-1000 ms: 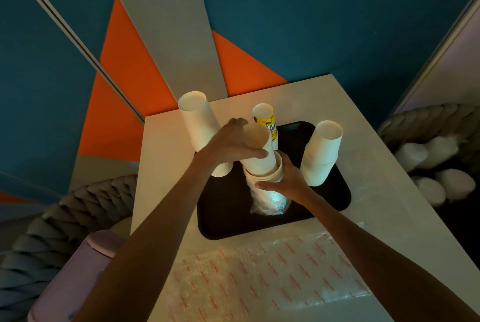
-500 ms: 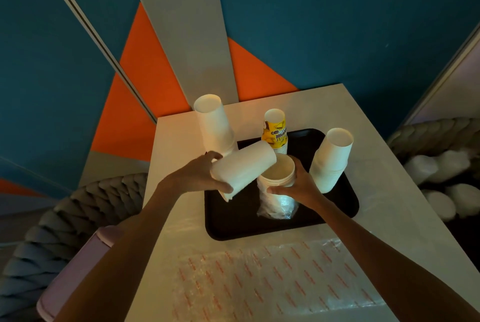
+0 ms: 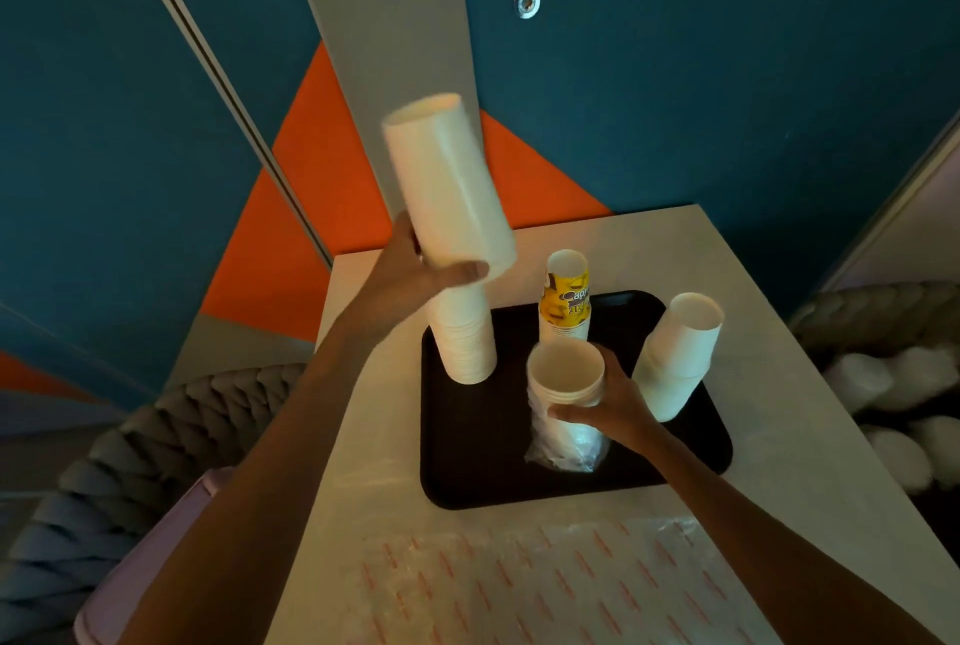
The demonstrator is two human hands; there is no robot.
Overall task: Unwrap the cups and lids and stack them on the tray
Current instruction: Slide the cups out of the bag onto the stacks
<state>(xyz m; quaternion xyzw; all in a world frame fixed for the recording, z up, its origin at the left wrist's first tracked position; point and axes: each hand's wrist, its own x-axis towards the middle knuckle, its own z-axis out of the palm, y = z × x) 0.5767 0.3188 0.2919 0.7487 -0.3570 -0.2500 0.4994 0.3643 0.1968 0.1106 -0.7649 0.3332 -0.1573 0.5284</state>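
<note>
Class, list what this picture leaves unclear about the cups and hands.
Head view:
1. Blurred by motion: raised cup stack in left hand; count unreadable.
2. Hidden behind that hand: top of tall stack on tray.
3. Hidden by crumpled wrap: base of wrapped stack; right hand covers its side.

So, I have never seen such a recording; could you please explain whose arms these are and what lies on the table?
There is no machine: both arms belong to a person, and the camera sits on that person's head, looking forward and down. The left hand grips a raised, tilted stack of white paper cups. The right hand holds a shorter white cup stack, whose lower part sits in crinkled clear plastic wrap. On the pale table lies a black rectangular tray carrying a tall white cup stack, a yellow printed cup stack and a wider white cup stack at the right. A clear plastic sheet with red marks lies nearer the camera.
</note>
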